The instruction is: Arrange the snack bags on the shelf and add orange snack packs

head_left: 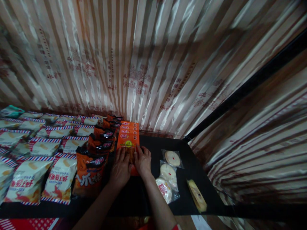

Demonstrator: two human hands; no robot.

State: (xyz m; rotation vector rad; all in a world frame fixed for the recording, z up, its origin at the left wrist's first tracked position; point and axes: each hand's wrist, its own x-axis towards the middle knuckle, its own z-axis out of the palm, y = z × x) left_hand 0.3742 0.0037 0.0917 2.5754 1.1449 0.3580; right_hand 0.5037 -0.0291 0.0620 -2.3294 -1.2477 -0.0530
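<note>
My left hand (120, 169) and my right hand (143, 161) lie side by side, fingers stretched flat, on the nearest packet of a row of orange snack packets (128, 137) overlapping on a black shelf (192, 166). Both hands press on that front orange packet; neither grips it. Left of my hands runs a row of dark orange and black snack bags (90, 174).
Several white bags with red and blue striped edges (27, 180) fill the left of the shelf. Three round cakes in clear wrappers (169, 174) and a yellow wrapped cake (197, 195) lie to the right. A striped satin curtain (144, 64) hangs behind.
</note>
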